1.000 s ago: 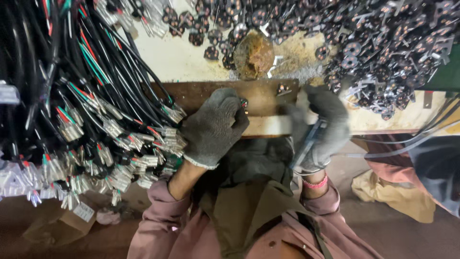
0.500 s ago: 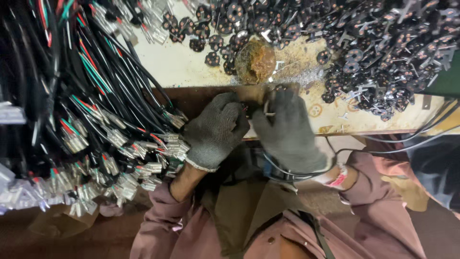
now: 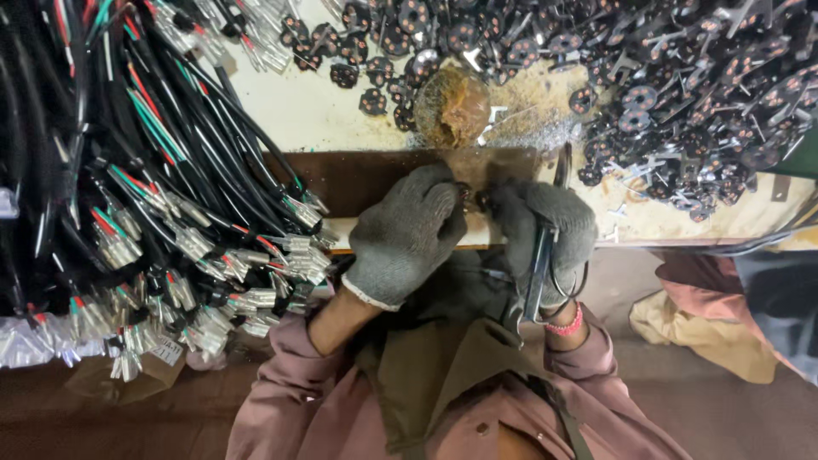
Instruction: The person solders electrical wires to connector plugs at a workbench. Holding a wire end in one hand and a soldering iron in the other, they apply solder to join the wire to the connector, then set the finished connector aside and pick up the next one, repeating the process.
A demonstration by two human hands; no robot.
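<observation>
Head view: I see both gloved hands meeting at the tabletop (image 3: 341, 111) edge; left hand (image 3: 407, 234) grip pinched narrow on something small I cannot make out; right hand (image 3: 545, 230) grip wrapped round metal pliers (image 3: 538, 271); wire harness bundle (image 3: 170, 196) left, black discs (image 3: 682, 77) heaped behind

Grey knit gloves on left hand (image 3: 407, 234), right hand (image 3: 545, 228); mauve sleeves; pink wristband.

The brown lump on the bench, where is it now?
In the head view the brown lump sits top centre on the bench, just above both gloved hands, with black round parts to its right.
</observation>
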